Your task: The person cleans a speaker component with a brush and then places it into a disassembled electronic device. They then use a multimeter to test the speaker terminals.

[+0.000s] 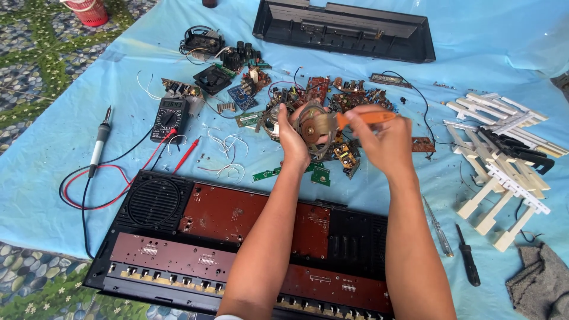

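Head view shows your left hand (292, 139) gripping a small round motor (309, 127) above the scattered circuit boards (349, 98). Your right hand (382, 139) clasps an orange-handled brush (347, 120), its bristles touching the motor. Below both hands lies the opened keyboard chassis (237, 237).

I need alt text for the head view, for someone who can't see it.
Over a blue sheet, the left hand holds a small round speaker while the right hand works on it with an orange-handled brush. An opened keyboard chassis lies below, with circuit boards, a multimeter, a soldering iron and loose white keys around.
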